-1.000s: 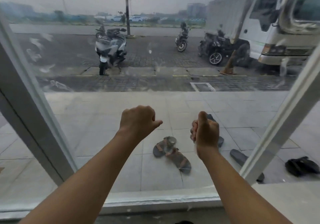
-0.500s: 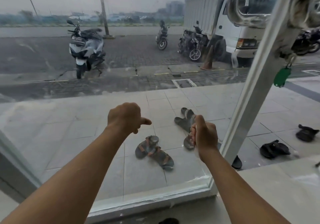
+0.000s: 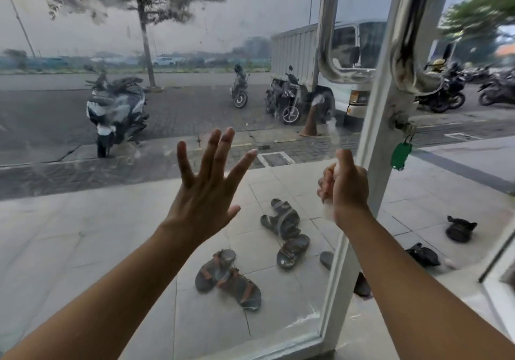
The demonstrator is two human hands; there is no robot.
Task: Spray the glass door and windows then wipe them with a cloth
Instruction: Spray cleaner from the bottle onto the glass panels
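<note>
The glass door pane [image 3: 83, 220] fills the view, streaked and smeared with wet marks. Its white frame [image 3: 373, 125] runs up the right side and carries a curved steel handle [image 3: 326, 39]. My left hand [image 3: 206, 189] is raised in front of the glass, palm toward it, fingers spread and holding nothing. My right hand [image 3: 344, 187] is a fist next to the frame, thumb on top. It grips a small translucent spray bottle [image 3: 327, 212], of which only a whitish bit shows below the fist. No cloth is in view.
A key with a green tag [image 3: 401, 155] hangs from the lock on the frame. Outside, sandals [image 3: 228, 279] lie on the tiled pavement, with scooters [image 3: 117, 109] and a white truck [image 3: 295, 50] beyond. A second steel handle [image 3: 404, 61] sits right of the frame.
My left hand has opened from a loose fist to spread fingers and risen. My view has shifted right and up, bringing the door frame and handles closer to the centre.
</note>
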